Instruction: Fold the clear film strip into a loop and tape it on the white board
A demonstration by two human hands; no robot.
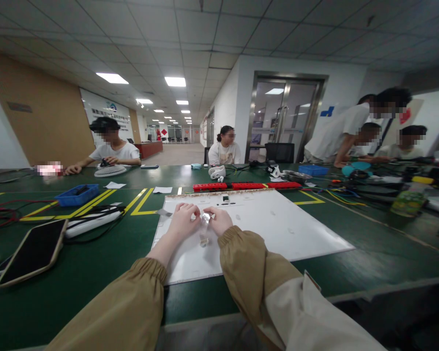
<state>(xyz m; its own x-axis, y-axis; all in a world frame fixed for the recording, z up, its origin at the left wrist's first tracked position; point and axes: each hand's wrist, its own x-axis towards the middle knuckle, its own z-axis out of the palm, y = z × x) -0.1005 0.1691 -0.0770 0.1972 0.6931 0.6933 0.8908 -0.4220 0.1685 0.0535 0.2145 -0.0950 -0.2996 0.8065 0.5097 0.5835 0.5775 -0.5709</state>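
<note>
Here both hands, left hand (183,219) and right hand (219,220), pinch a small clear piece (205,218)

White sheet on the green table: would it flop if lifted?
Probably a little: the big white sheet looks thin and lies flat. Pushed, it likely slides, since the glossy green table looks smooth.

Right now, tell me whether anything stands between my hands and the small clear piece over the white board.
Nothing visible does. The left hand and right hand both pinch the small clear piece, above the white board. Another small part lies on the board just below, out of the way.
</note>
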